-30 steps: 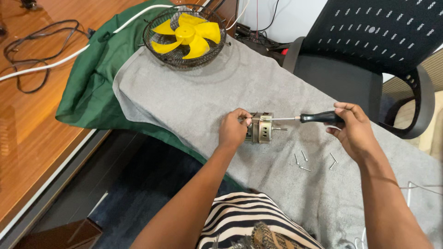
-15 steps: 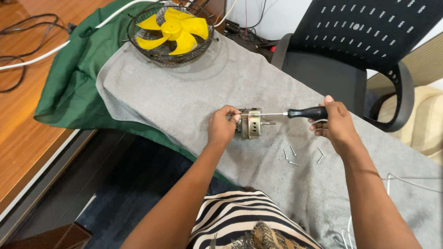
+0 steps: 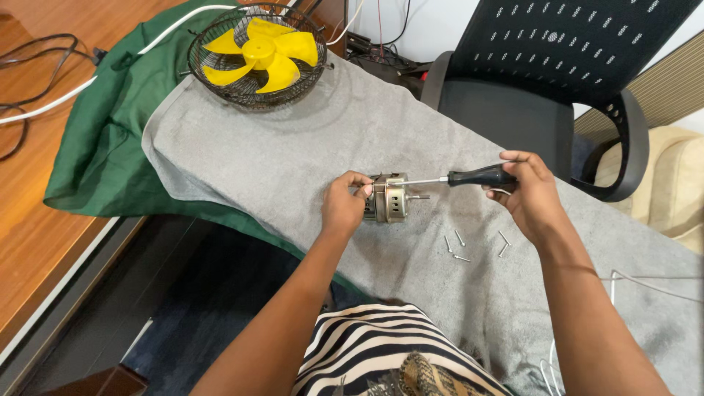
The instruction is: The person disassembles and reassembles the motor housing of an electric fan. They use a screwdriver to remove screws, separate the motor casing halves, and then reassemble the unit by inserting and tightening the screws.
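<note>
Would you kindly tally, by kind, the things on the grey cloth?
Motor: 1
Screwdriver: 1
Loose screws: 5
Fan blade in guard: 1
Total: 8

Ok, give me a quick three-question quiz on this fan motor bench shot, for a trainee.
1. True or false: the left hand steadies the small metal motor on the grey cloth.
2. What does the right hand hold? A) pliers B) a black-handled screwdriver C) a hammer
3. Fill in: the loose screws lie on the cloth, nearest the ____ hand.

Key
1. True.
2. B; its shaft reaches the motor's top edge.
3. Right. The yellow fan blade sits apart in its wire guard.
</note>
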